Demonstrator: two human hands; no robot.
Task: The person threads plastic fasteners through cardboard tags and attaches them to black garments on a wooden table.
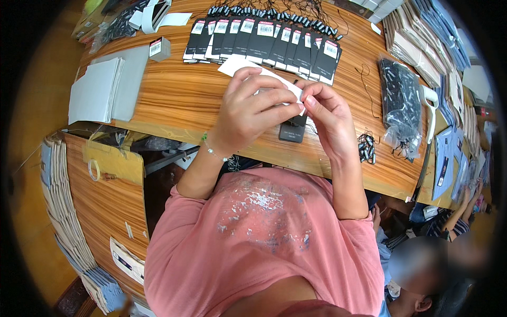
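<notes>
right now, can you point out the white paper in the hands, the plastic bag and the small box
white paper [236, 64]: head view, upper left corner
plastic bag [400, 95]: head view, middle
small box [166, 49]: head view, grey side

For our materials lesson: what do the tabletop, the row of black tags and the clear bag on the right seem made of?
Tabletop: wood or wood-look laminate, smooth; striped grain shows.
Tags: probably stiff card, fairly matt; flat, with straight edges.
Bag: likely thin, glossy plastic; wrinkled, bright highlights, contents showing through.
</notes>
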